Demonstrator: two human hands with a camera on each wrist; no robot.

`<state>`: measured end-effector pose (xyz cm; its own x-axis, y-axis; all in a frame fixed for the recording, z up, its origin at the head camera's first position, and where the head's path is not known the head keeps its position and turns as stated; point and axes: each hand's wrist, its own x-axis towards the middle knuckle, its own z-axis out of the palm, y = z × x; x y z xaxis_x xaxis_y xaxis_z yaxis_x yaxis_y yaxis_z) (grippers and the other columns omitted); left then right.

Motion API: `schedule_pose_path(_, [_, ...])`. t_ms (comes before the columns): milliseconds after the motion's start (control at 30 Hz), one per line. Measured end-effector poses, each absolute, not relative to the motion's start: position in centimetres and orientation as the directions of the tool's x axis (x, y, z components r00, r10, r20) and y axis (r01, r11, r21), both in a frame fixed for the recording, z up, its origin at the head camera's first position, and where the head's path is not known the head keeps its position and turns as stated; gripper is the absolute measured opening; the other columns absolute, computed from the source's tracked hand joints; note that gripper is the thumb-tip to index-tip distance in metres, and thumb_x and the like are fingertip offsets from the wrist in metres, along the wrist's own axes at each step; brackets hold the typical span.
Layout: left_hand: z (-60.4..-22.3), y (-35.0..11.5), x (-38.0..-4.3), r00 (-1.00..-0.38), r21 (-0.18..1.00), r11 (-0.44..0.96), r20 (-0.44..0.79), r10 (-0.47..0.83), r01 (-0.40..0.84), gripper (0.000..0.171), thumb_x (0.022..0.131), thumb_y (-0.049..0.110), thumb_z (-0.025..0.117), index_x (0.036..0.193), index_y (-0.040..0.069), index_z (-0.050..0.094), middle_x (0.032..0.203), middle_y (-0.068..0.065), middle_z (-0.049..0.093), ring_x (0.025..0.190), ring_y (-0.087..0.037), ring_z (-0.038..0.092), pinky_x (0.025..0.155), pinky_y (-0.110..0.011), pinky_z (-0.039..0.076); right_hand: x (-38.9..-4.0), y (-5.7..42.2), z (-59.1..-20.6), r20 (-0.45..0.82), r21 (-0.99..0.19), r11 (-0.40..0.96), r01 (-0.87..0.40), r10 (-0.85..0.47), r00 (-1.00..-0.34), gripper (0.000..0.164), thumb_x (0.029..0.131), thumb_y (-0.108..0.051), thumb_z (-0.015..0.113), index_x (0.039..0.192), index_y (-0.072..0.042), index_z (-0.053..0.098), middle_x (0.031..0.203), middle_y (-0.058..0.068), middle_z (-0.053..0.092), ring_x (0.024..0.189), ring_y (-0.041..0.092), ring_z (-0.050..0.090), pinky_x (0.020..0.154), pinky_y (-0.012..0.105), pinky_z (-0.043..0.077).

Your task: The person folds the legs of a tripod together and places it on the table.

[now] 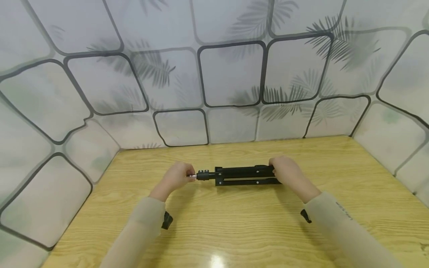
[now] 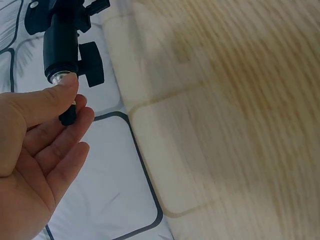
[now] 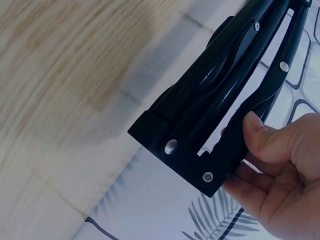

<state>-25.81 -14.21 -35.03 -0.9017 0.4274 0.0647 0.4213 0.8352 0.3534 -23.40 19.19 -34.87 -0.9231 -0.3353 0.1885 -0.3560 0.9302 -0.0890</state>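
A folded black tripod stand [image 1: 244, 172] lies crosswise between my two hands in the head view. My left hand [image 1: 177, 174] pinches the silver metal tip at its left end with thumb and fingers. In the left wrist view, a black knob [image 2: 92, 64] juts from the side of the shaft above the thumb. At the other end, my right hand [image 1: 289, 174] grips the folded legs. The right wrist view shows the thumb on one leg beside a riveted black end bracket [image 3: 187, 162]. Whether the stand touches the table is hard to tell.
Beneath the stand is a wood-grain table [image 1: 228, 227]. A pale wall covering [image 1: 231, 126] with dark outlined shapes and leaf prints rises behind the table and along both sides.
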Motion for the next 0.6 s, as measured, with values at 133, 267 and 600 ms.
schedule_pose_path(133, [-35.31,-14.15,-25.83,-0.903,0.337,0.843,0.053,0.427,0.418,0.008,0.075,0.011,0.071,0.079,0.008,0.065,0.072,0.001,0.06,0.067,-0.012,0.055,0.063,-0.029,0.047,-23.41,19.02,-35.14,0.181,-0.106,0.936,-0.336,-0.314,-0.932,0.016,0.075,0.004,0.066,0.09,0.004,0.062,0.084,0.017,0.062,0.076,0.031,0.059,0.067,0.039,0.049])
schedule_pose_path(267, [-35.6,-14.22,-26.01,-0.905,0.326,0.851,0.036,0.424,0.412,0.008,0.075,0.012,0.071,0.078,0.009,0.064,0.072,0.002,0.06,0.066,-0.012,0.054,0.063,-0.03,0.046,-23.54,18.9,-35.33,0.178,-0.115,0.936,-0.333,-0.31,-0.934,0.015,0.075,0.004,0.066,0.089,0.004,0.062,0.084,0.017,0.062,0.076,0.031,0.059,0.067,0.039,0.049])
schedule_pose_path(600, [-36.0,-14.47,-26.68,-0.912,0.307,0.865,0.027,0.409,0.397,0.008,0.074,0.011,0.071,0.078,0.009,0.064,0.074,0.0,0.061,0.069,-0.014,0.056,0.066,-0.031,0.047,-23.83,18.77,-35.89,0.186,-0.148,0.93,-0.337,-0.308,-0.933,0.014,0.075,0.003,0.066,0.088,0.004,0.062,0.084,0.018,0.062,0.077,0.032,0.059,0.068,0.041,0.048])
